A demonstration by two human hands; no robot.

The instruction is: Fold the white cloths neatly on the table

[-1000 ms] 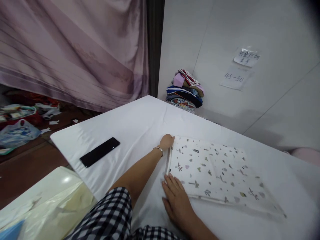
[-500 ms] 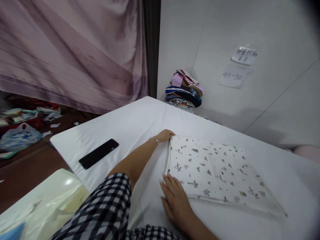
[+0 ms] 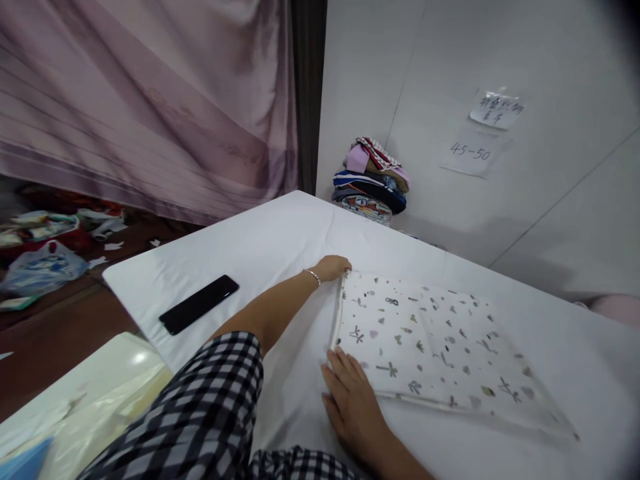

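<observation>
A folded white cloth printed with small palms, leaves and animals lies flat on the white-covered table. My left hand, with a bracelet at the wrist, is closed on the cloth's far left corner; its fingertips are partly hidden. At the near left corner, my right hand rests open, fingers stretched out and lying on the cloth's edge. Left of my left forearm, a black phone lies on the table.
Against the white wall stands a stack of folded clothes. Handwritten paper signs hang on that wall. A pink curtain covers the back left. A pale surface with plastic wrapping is at lower left; bags lie on the floor.
My left hand's fingers have curled in tighter at the cloth's corner. The view has shifted slightly; the cloth and my right hand stay in place.
</observation>
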